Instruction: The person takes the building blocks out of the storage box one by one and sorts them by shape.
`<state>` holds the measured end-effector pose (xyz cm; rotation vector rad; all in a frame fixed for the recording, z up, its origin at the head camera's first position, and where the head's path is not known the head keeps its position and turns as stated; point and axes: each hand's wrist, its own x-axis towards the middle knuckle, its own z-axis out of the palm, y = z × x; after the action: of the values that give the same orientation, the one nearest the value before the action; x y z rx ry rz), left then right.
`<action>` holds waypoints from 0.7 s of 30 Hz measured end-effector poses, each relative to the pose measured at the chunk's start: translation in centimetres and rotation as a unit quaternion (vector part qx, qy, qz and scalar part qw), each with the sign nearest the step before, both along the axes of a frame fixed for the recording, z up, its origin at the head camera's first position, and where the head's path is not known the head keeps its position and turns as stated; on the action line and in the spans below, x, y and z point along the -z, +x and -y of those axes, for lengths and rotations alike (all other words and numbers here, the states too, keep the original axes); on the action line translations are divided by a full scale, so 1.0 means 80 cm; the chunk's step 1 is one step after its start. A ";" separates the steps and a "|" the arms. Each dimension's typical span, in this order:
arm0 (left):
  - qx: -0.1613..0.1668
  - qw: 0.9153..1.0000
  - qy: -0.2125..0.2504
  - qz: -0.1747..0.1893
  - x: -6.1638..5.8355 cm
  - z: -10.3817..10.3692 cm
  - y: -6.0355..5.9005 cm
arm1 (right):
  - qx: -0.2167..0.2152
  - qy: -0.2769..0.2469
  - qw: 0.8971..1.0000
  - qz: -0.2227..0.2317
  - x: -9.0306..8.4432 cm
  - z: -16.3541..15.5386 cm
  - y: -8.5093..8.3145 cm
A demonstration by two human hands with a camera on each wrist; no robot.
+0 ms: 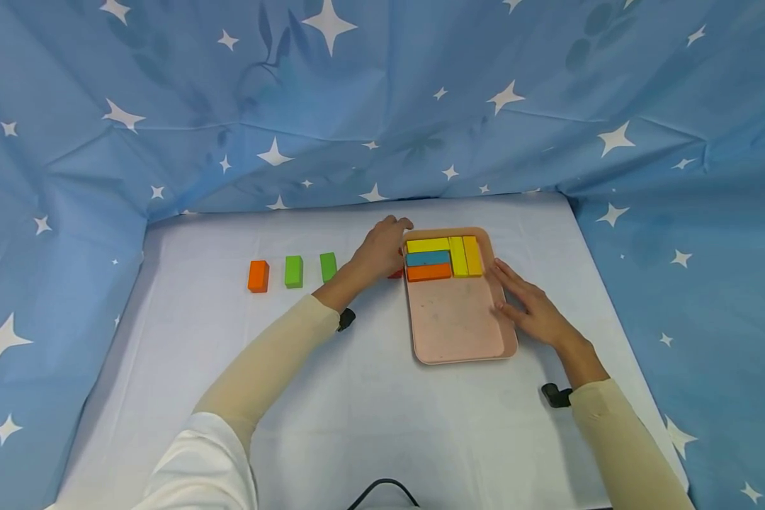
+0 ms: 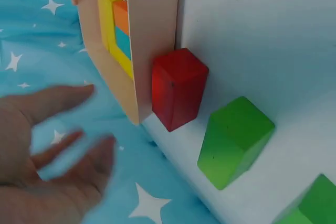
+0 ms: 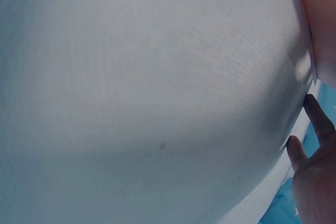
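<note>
A pink tray (image 1: 459, 333) lies on the white table. At its far end sit a yellow, a blue (image 1: 428, 258) and an orange block, with two upright yellow blocks (image 1: 465, 256) beside them. My left hand (image 1: 385, 244) hovers at the tray's far left corner with its fingers (image 2: 63, 145) spread and holding nothing. A red block (image 2: 178, 87) stands against the tray's left rim (image 2: 152, 35), just below that hand. My right hand (image 1: 523, 301) lies flat on the tray's right rim, fingers (image 3: 307, 150) straight.
Left of the red block stand two green blocks (image 1: 328, 266) (image 1: 294, 271) and an orange one (image 1: 258, 275) in a row. Blue star-patterned cloth (image 1: 382, 106) walls the table at the back and both sides. A black cable (image 1: 382, 489) lies at the near edge.
</note>
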<state>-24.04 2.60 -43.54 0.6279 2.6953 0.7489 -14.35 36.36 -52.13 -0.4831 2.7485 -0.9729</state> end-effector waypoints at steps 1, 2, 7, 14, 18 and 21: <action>0.023 1.000 -0.001 0.001 0.001 -0.005 0.000 | 0.000 0.000 1.000 0.000 0.000 0.000 0.000; 0.049 0.999 -0.004 0.001 0.003 -0.011 0.001 | 0.002 -0.001 1.000 0.001 0.000 -0.001 0.000; 0.128 0.988 -0.083 -0.034 0.025 -0.034 0.013 | 0.002 -0.008 1.000 0.005 0.001 -0.001 0.000; 0.137 0.971 -0.168 -0.104 0.048 -0.046 0.026 | -0.003 -0.007 1.000 -0.005 0.003 -0.001 -0.001; 0.145 0.965 -0.179 -0.124 0.051 -0.047 0.030 | -0.002 -0.007 1.000 -0.005 0.003 -0.002 -0.001; 0.144 0.963 -0.185 -0.133 0.053 -0.048 0.031 | -0.001 -0.005 1.000 -0.003 0.003 -0.002 -0.001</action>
<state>-21.53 6.41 -47.76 1.0501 2.7764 0.0838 -14.42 36.50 -52.37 -0.4907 2.7505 -0.9865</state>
